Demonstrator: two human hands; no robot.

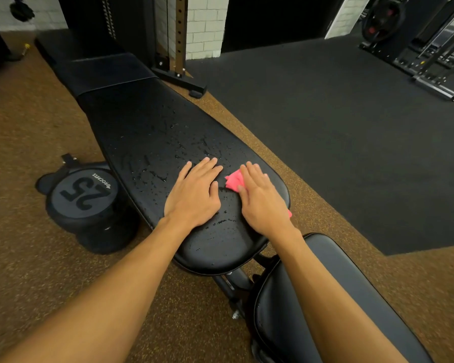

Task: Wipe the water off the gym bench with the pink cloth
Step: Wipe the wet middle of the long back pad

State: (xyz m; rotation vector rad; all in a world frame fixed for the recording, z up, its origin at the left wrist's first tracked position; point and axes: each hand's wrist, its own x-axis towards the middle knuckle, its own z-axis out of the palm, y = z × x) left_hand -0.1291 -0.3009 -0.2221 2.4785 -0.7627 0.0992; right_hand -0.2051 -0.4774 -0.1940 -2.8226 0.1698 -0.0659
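Note:
A long black padded gym bench [147, 127] runs from the near centre to the far left, its near half dotted with water drops [184, 142]. My left hand [194, 192] lies flat, palm down, on the wet pad with fingers together and nothing under it. My right hand [260, 197] presses flat on the pink cloth [232, 180] near the bench's right edge. Most of the cloth is hidden beneath the palm; a pink corner shows left of the fingers and a sliver by the wrist.
The bench's separate seat pad [312, 297] is under my right forearm. A black 25 dumbbell [81, 197] stands on the brown floor left of the bench. A rack upright [178, 38] rises behind, black matting [338, 127] lies to the right, and more racks [430, 56] stand far right.

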